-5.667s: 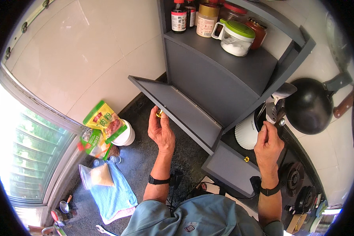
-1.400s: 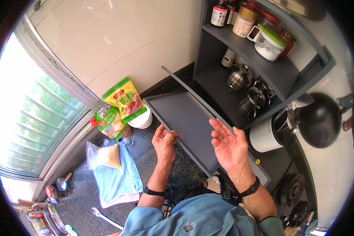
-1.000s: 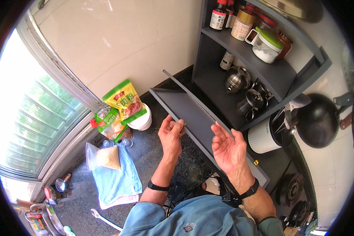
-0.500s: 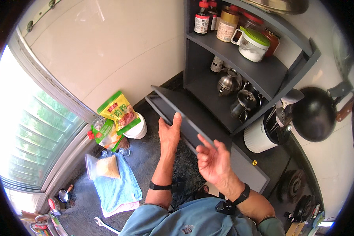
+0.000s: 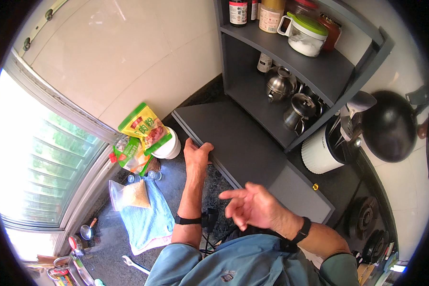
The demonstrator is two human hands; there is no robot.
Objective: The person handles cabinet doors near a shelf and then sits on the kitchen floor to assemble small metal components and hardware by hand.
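Grey flap door (image 5: 245, 145) is lying open and level below the shelves, the left hand (image 5: 195, 156) curling its fingers over the front edge. Right hand (image 5: 250, 207) is hovering spread, holding nothing. Kettles (image 5: 281, 85) are standing just behind.

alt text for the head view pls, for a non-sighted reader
Left hand grips the front edge of a dark grey shelf board in a kitchen rack; right hand hovers open, holding nothing. Steel kettles sit behind, food packets on the floor.
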